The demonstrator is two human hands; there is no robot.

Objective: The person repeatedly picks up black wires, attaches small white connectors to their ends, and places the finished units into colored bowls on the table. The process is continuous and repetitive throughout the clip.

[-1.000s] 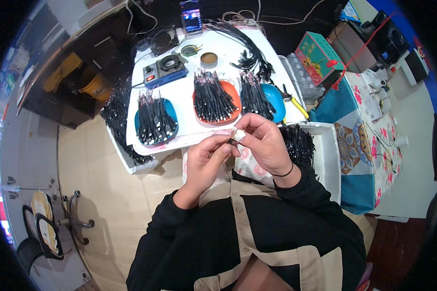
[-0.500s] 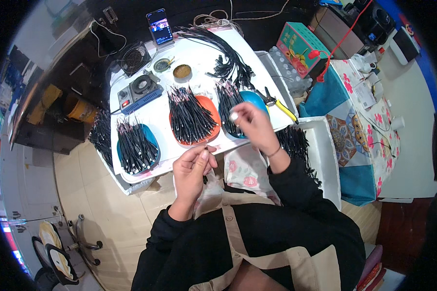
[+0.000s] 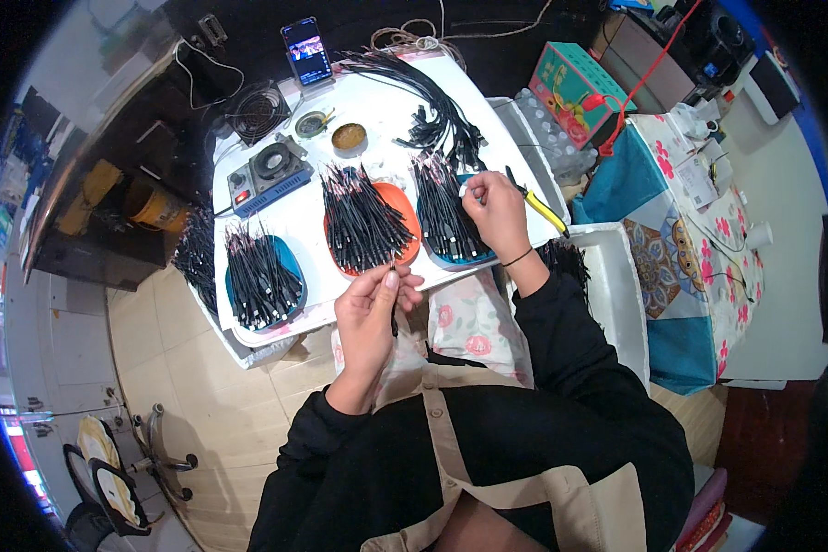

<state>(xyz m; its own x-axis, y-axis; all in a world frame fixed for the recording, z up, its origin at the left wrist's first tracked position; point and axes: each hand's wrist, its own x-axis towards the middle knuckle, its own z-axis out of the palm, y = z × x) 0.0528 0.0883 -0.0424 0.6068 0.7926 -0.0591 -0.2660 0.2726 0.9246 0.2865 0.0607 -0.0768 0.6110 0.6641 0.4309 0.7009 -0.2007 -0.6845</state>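
Observation:
My left hand (image 3: pixel 372 305), just in front of the table's near edge, pinches a short black cable (image 3: pixel 393 268) between thumb and forefinger. The cable's thin bare end points up, and the rest runs down behind the hand. My right hand (image 3: pixel 499 219) hovers over the right blue tray with its fingertips pressed together. A small white spot shows at those fingertips; I cannot tell what it is. Similar black cables (image 3: pixel 366 221) lie bundled in an orange tray (image 3: pixel 408 199). More cables fill the right blue tray (image 3: pixel 469 261) and the left blue tray (image 3: pixel 291 261).
Yellow-handled pliers (image 3: pixel 547 213) lie at the table's right edge. Farther back are a small heating device (image 3: pixel 269 177), a round tin (image 3: pixel 349 140), a fan (image 3: pixel 256 114), a phone on a stand (image 3: pixel 306 53) and long black cables (image 3: pixel 432 101). A white foam box (image 3: pixel 619 285) stands right.
My right hand has moved slightly right and away from me, and its fingers have drawn together. My left hand still holds the cable in nearly the same place.

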